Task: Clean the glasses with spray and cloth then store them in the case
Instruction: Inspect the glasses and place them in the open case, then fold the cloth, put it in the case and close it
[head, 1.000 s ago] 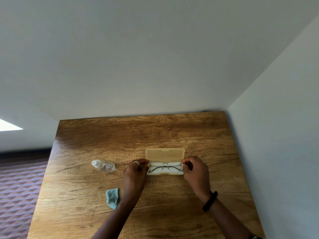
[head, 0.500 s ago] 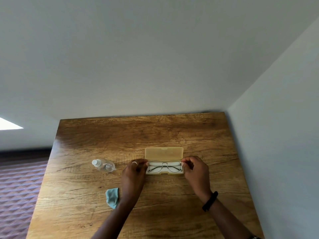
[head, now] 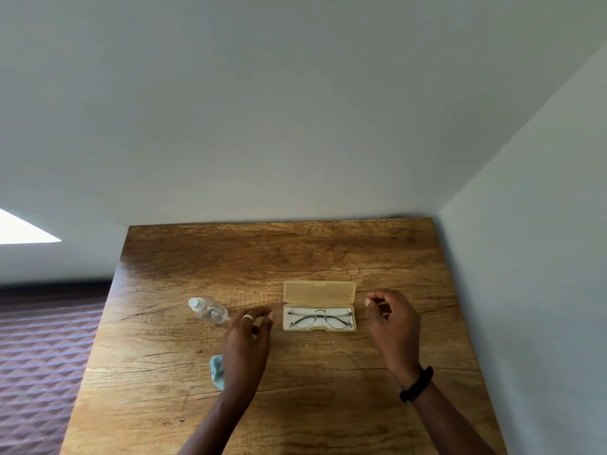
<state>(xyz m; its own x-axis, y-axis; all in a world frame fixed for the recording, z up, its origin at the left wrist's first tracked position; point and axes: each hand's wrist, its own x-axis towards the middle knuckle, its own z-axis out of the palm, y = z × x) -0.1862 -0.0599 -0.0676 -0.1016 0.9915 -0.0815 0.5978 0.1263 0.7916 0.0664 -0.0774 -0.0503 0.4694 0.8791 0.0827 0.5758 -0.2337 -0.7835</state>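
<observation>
Thin metal-framed glasses (head: 319, 317) lie folded inside the open pale yellow case (head: 319, 292), whose lid stands up at the back. My left hand (head: 247, 339) hovers just left of the case, fingers loosely curled and apart, holding nothing. My right hand (head: 392, 326) hovers just right of the case, also empty with fingers apart. A small clear spray bottle (head: 208, 311) lies on its side to the left. A light blue cloth (head: 217, 371) lies crumpled near my left wrist, partly hidden by it.
Everything rests on a wooden table (head: 279, 257) pushed into a corner, with grey walls behind and to the right. A patterned maroon surface (head: 42, 349) lies beyond the table's left edge. A black band (head: 416, 384) sits on my right wrist.
Both hands have let go of the glasses and drawn outward from the case ends. The glasses now rest in the case on their own.
</observation>
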